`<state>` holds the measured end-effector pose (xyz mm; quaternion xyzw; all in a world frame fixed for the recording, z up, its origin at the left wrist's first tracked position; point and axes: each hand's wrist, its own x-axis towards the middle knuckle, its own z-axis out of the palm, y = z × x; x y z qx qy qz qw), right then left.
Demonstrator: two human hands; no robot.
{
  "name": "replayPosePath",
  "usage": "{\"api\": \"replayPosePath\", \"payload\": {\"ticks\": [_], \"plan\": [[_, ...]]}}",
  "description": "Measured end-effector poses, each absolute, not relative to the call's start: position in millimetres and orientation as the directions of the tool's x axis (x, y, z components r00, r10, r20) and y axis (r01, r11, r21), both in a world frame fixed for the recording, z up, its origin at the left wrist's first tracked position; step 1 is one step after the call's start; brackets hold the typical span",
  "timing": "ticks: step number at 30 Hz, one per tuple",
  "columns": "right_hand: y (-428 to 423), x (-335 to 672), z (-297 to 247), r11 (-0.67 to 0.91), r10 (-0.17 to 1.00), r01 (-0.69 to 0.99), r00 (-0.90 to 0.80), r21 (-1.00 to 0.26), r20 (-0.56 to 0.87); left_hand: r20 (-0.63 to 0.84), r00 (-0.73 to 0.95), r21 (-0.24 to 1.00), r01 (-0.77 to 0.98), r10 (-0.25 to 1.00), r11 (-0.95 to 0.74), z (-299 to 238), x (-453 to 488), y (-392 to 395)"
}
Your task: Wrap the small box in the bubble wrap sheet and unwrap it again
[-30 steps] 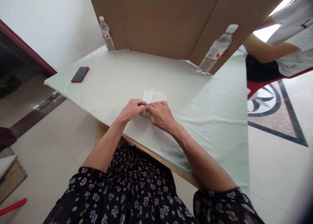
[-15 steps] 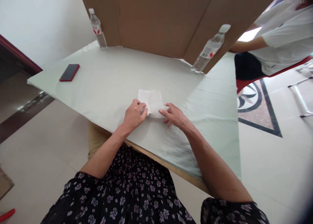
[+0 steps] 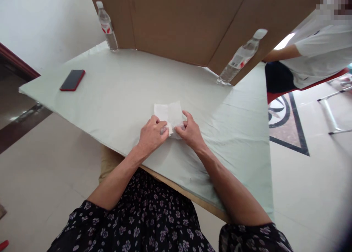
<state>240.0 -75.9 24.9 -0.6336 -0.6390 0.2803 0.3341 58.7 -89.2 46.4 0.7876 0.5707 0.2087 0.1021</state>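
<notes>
A small white folded paper [image 3: 168, 113] lies on the pale green table cover [image 3: 123, 94] near the front edge. My left hand [image 3: 152, 134] has its fingers curled and pinches the paper's near left corner. My right hand [image 3: 189, 131] sits just to the right, its fingers bent and closed on the paper's near right edge. The two hands almost touch each other. The near part of the paper is hidden under my fingers.
A red phone [image 3: 72, 80] lies at the table's left. Two water bottles [image 3: 106, 26] [image 3: 239, 56] prop up a tall cardboard screen [image 3: 178, 21] at the back. Another person in a white shirt [image 3: 319, 50] sits at the right.
My right hand, open and flat beside the paper half a second ago, has curled and closed on its edge. The hands have come back together.
</notes>
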Motion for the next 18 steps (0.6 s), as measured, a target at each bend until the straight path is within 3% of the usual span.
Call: {"api": "replayPosePath", "payload": {"ticks": [4, 12, 18], "plan": [[-79.3, 233.8, 34.1, 0.066, 0.995, 0.649, 0.017, -0.758, 0.101, 0.138, 0.265, 0.415, 0.859, 0.954, -0.299, 53.1, 60.8, -85.9], [-81.5, 219.6, 39.3, -0.026, 1.0, 0.408, 0.009, -0.913, -0.024, 0.008, 0.291, 0.491, 0.832, 0.957, -0.258, 56.9, 61.5, -81.3], [-83.9, 219.2, 46.8, -0.013, 0.995, 0.438, -0.08, -0.899, -0.053, 0.011, 0.271, 0.556, 0.798, 0.963, -0.231, 52.0, 63.1, -84.0]]}}
